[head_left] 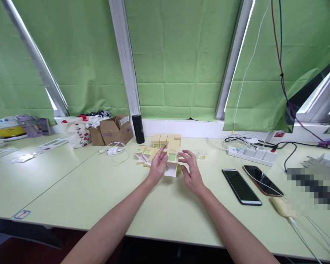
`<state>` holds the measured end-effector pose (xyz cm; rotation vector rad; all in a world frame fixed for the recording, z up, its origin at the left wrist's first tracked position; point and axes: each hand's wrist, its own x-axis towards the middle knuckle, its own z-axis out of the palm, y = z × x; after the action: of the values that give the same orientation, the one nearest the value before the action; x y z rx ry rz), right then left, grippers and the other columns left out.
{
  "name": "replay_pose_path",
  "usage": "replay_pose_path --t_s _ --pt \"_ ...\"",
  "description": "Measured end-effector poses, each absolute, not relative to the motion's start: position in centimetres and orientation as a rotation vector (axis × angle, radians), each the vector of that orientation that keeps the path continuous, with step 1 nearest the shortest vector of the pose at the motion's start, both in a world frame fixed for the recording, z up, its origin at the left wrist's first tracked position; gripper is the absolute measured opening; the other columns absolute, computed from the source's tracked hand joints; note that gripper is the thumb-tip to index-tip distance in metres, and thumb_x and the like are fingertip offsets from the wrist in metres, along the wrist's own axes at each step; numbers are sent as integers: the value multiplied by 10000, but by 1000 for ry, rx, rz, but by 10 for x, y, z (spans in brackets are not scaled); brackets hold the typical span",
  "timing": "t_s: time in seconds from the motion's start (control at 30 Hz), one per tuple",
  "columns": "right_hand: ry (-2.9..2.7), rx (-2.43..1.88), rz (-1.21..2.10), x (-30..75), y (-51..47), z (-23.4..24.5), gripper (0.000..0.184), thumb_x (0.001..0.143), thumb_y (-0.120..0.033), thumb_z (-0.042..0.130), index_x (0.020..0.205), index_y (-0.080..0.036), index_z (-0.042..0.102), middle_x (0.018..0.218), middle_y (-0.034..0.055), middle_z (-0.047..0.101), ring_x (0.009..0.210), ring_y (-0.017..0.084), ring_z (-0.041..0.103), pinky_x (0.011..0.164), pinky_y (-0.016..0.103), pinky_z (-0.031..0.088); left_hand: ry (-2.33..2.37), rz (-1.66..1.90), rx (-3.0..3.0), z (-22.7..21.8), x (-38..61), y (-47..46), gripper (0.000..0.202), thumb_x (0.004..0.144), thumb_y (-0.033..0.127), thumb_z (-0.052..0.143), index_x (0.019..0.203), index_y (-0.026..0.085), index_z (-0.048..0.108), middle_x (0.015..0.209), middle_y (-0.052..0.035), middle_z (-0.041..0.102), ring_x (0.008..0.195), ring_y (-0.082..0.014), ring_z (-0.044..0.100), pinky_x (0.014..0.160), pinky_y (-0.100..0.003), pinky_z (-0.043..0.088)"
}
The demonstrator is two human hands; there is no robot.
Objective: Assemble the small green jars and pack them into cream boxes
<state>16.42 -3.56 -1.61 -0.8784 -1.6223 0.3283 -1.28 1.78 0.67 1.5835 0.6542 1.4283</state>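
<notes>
A small cream cardboard box (172,148) with a green square window is between my hands, its white end flap (171,170) folded open toward me. My left hand (157,168) grips the box along its left side, fingers long against it and thumb near its edge. On the other side, my right hand (192,174) is open, its fingers spread and curved close to the box's right edge. A small clear container with something green (178,171) shows partly behind the flap. To the left lie similar boxes with open flaps (140,154), and more boxes (160,140) stand behind.
A clear plastic piece with yellow bits (201,154) lies right of the boxes. Behind stand a black bottle (138,129) and an open carton (115,131). At right are two phones (242,186), a power strip (252,154) and cables. The table's front edge (170,240) runs below my forearms.
</notes>
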Motion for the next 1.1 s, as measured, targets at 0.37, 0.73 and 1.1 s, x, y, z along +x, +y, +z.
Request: replay_pose_path --t_s 0.37,0.73,1.1 --pt "-1511 -829 392 164 -32 -14 332 1073 -354 441 1265 -301 706 1434 130 468 1242 264 625 938 436 630 580 1384 1606 0 -8 21 700 943 656 644 1465 207 515 1359 -173 680 1226 -294 673 968 -406 551" --pt "-1386 -819 544 166 -27 -16 331 1036 -462 535 1266 -289 697 1456 124 447 952 206 716 870 436 637 528 1388 1911 -3 -19 17 466 962 459 673 1374 267 573 1602 -156 377 1150 -254 672 1010 -437 555" --pt "-1405 -800 611 167 -28 -19 329 1019 -431 567 1317 -321 655 1523 109 417 1064 227 723 927 424 618 554 1441 1877 -1 -14 16 415 926 375 739 1305 253 623 1521 -138 399 1094 -226 688 1031 -418 545"
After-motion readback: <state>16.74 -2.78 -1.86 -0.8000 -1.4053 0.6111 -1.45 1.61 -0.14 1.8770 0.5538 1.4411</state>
